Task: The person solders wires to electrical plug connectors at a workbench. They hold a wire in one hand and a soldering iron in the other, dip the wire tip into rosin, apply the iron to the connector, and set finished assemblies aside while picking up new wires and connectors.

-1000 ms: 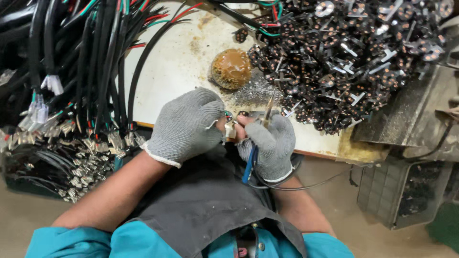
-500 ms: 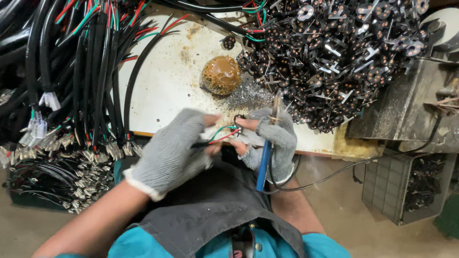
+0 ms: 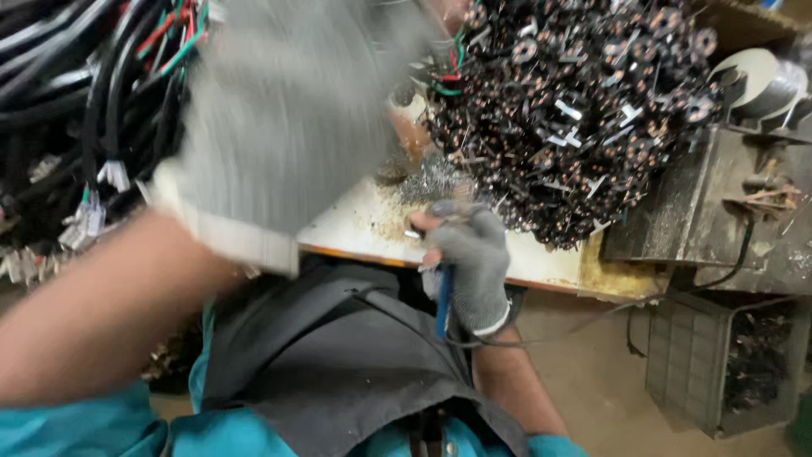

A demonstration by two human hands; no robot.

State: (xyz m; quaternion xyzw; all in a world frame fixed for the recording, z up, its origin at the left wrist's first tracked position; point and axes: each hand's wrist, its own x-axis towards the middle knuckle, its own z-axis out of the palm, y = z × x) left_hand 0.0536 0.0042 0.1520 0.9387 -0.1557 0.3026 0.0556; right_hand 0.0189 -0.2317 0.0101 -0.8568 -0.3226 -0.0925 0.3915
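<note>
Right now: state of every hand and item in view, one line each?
Left hand: gloved, raised near the camera, motion-blurred, grip unclear.
Right hand: gloved, closed on a blue-handled tool, at the bench edge.
Pile of metal parts: loose heap on the bench.
Cable bundle: hanging at left.
Crate: on the floor, partly filled.
</note>
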